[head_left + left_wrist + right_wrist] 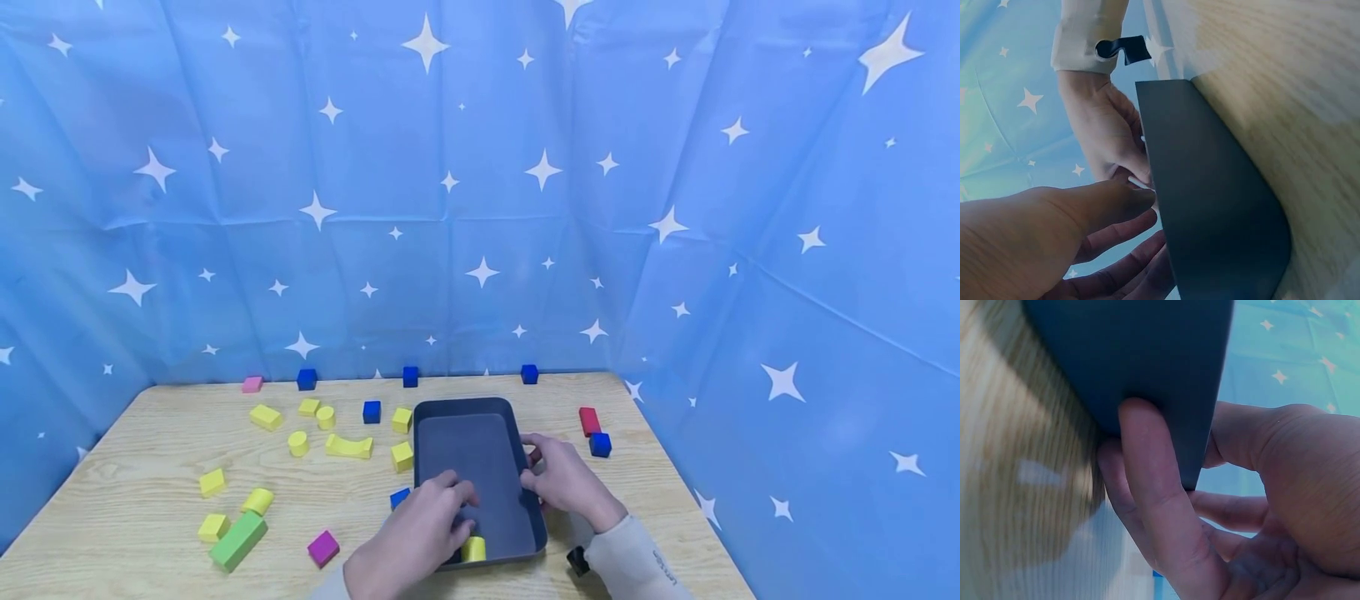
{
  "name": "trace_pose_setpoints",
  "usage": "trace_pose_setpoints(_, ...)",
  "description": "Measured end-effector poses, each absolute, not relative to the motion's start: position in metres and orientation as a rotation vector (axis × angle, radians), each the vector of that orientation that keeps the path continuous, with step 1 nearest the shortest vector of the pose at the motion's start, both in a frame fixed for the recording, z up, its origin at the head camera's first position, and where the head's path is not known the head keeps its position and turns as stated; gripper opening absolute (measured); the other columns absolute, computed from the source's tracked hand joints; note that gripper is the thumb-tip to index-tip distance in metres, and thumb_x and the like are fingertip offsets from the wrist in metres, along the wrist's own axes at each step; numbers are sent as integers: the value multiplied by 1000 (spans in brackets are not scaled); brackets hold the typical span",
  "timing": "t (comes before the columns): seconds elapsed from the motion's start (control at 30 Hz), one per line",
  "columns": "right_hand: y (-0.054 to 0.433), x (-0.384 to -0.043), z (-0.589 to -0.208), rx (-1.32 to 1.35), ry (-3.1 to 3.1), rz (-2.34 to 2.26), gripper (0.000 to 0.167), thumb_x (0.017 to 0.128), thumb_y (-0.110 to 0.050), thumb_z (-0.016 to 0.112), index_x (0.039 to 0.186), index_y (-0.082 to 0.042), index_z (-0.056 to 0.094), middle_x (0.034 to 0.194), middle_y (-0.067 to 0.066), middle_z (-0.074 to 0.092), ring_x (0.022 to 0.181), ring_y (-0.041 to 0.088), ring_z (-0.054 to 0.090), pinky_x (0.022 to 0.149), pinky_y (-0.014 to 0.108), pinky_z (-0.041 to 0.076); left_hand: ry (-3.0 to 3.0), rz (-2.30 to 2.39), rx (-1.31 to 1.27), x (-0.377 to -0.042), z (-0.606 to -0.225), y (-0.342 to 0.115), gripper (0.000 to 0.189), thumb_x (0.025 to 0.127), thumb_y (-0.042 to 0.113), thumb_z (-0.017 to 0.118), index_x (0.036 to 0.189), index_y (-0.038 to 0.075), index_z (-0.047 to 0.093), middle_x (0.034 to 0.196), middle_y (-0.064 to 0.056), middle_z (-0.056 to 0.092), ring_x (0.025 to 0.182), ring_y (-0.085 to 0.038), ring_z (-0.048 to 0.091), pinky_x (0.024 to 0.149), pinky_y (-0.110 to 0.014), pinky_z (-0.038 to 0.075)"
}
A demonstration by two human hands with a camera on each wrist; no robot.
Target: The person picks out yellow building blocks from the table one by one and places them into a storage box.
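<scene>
A dark grey tray (480,454) sits on the table, a yellow block (473,549) lying inside at its near end. My right hand (566,479) grips the tray's right wall, thumb over the rim and fingers against the outside, as the right wrist view also shows on the tray (1147,356). Over the near left part of the tray, my left hand (420,529) reaches in with loosely bent fingers beside the yellow block. Nothing shows between thumb and fingers of the left hand (1085,237), though the tray wall (1210,187) hides the fingertips.
Left of the tray lie several yellow blocks (348,447), a green block (238,541) and a purple cube (323,549). Blue cubes (410,377) stand along the back. On the right, a red block (589,421) touches a blue cube (600,444). A starry curtain (480,208) surrounds the table.
</scene>
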State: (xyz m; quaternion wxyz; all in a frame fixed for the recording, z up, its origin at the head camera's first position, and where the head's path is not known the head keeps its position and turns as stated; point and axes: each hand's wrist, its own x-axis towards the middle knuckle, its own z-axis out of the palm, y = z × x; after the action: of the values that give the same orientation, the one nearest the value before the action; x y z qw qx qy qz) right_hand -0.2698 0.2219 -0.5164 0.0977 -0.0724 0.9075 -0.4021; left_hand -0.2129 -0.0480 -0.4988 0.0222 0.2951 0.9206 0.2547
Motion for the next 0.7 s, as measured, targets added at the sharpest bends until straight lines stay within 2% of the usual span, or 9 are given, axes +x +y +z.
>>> trace_pose_setpoints(0.23, 222, -270, -517, -205, 2688, -1195, 68, 100, 1, 78, 166, 1, 59, 114, 17, 76, 70, 21, 74, 56, 39, 68, 2882, 852, 931, -215, -495, -57, 18, 101, 14, 93, 117, 13, 85, 107, -2, 76, 87, -2, 68, 79, -25, 67)
trace_pose_setpoints(0.47, 222, -269, -518, -214, 2698, -1192, 68, 99, 1, 78, 165, 2, 60, 112, 17, 76, 70, 20, 74, 55, 40, 68, 2929, 894, 830, -217, -490, -64, 20, 100, 16, 93, 119, 13, 86, 108, -4, 76, 86, -4, 63, 79, -26, 67)
trace_pose_setpoints(0.7, 221, -270, -517, -223, 2698, -1184, 68, 100, 0, 78, 165, 2, 59, 112, 15, 76, 70, 20, 74, 56, 39, 68, 3017, 961, 810, -222, -487, -71, 19, 99, 11, 93, 116, 10, 86, 107, -8, 76, 87, -13, 72, 77, -28, 69)
